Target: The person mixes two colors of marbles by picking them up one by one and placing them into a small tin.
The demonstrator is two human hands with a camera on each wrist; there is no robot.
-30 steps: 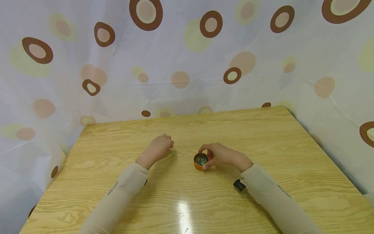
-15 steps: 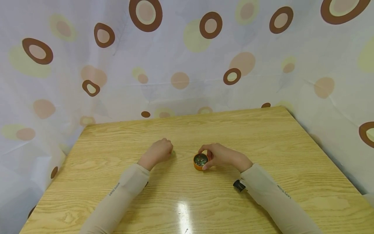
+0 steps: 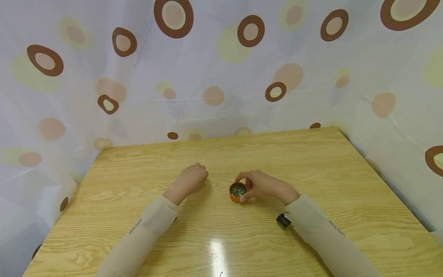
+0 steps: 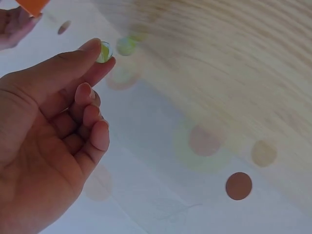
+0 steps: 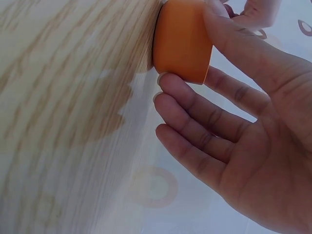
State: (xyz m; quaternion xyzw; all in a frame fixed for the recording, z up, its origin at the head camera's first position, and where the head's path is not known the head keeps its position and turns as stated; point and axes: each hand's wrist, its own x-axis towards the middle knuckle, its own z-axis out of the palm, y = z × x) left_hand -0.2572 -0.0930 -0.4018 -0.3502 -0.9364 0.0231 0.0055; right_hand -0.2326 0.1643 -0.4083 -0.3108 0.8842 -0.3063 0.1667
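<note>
With thumb and index finger, my left hand (image 4: pixel 53 131) pinches a clear marble (image 4: pixel 104 52) with a yellow-green swirl, low over the table. The other fingers curl loosely toward the palm. Blurred green spots (image 4: pixel 126 46) show just beyond the marble on the glossy surface. In the head view the left hand (image 3: pixel 190 179) stands left of a small round orange cup (image 3: pixel 235 199) and mostly hides the marble. Several shiny greenish pieces (image 3: pixel 238 189) lie in the cup. My right hand (image 3: pixel 264 184) grips the cup's side, its thumb and fingers around the orange wall (image 5: pixel 183 41).
The wood-grain table (image 3: pixel 277 154) reaches back to a white curtain (image 3: pixel 194 69) printed with brown and yellow rings. Below the right forearm a small black object (image 3: pixel 283 220) shows by the sleeve.
A green marble seen on the table by the left fingertips is now pinched there. The left hand has moved slightly right. My right hand and the cup have stayed put.
</note>
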